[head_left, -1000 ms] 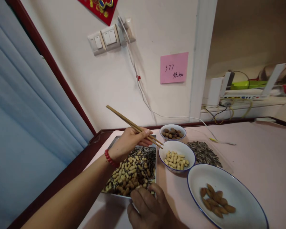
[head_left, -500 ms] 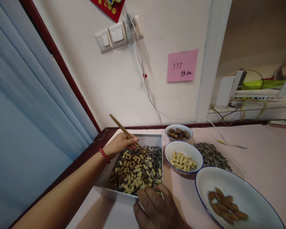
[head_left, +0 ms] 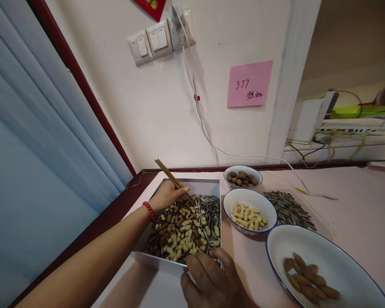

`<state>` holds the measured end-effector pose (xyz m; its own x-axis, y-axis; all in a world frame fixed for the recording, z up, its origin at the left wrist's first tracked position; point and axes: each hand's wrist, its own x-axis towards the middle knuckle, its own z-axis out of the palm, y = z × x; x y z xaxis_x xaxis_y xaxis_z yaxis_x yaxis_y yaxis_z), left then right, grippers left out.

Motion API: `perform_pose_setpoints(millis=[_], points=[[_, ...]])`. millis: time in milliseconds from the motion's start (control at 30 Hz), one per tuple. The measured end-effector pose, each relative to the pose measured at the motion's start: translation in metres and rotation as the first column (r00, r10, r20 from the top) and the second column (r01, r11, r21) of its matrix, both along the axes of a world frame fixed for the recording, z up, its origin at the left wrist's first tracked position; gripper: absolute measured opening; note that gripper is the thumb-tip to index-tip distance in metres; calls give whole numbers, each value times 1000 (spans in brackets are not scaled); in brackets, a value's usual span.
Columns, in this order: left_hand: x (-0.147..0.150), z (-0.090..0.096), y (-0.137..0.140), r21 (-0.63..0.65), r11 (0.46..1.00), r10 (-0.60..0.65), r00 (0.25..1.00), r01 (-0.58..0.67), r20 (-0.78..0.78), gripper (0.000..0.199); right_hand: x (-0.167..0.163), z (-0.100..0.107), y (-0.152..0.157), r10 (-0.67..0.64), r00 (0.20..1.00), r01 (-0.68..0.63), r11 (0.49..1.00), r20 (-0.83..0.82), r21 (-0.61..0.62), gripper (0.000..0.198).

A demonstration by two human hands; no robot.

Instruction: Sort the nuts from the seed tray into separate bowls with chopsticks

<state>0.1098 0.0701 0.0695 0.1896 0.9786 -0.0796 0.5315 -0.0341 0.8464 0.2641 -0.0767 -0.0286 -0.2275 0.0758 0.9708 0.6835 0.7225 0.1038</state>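
My left hand (head_left: 170, 196), with a red bead bracelet (head_left: 149, 210) at its wrist, is closed around a pair of wooden chopsticks (head_left: 167, 172). Their tips point down into a shallow white box (head_left: 162, 262), among the nuts and seeds; whether they pinch anything I cannot tell. Inside the box lie peanuts in their shells (head_left: 182, 239), striped sunflower seeds (head_left: 210, 205) and some browner nuts. Over the box's near right corner curl the fingers of my right hand (head_left: 210, 278), gripping the rim and hiding that corner.
Right of the box stand a bowl of peanuts (head_left: 265, 201), a smaller bowl of round brown nuts (head_left: 261, 176) and a large oval dish of almond-like nuts (head_left: 343, 261). A sunflower seed pile (head_left: 288, 207) lies behind. A white cable (head_left: 250, 155) crosses the table's back.
My left hand and the chopsticks have shifted slightly right and down over the box. The right hand keeps its place on the rim. The whole view has moved a little.
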Motion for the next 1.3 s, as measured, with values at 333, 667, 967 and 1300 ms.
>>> perform_pose_setpoints(millis=[333,667,967,1300], points=[[-5,2,-1,22,999,38,999,-38,3,18,1,-2,0,-12,1000,12,1000,16,1,25],[-2,-11,5,31,997,73,997,-74,38,20,0,4,2,-31,999,33,998,-27,53,26],[-3,-18,6,-1,1000,21,998,-21,56,24,0,3,-1,-21,1000,21,1000,-2,14,29],[0,-25,6,-70,997,34,992,-26,119,21,2,3,-1,-15,1000,15,1000,0,10,29]])
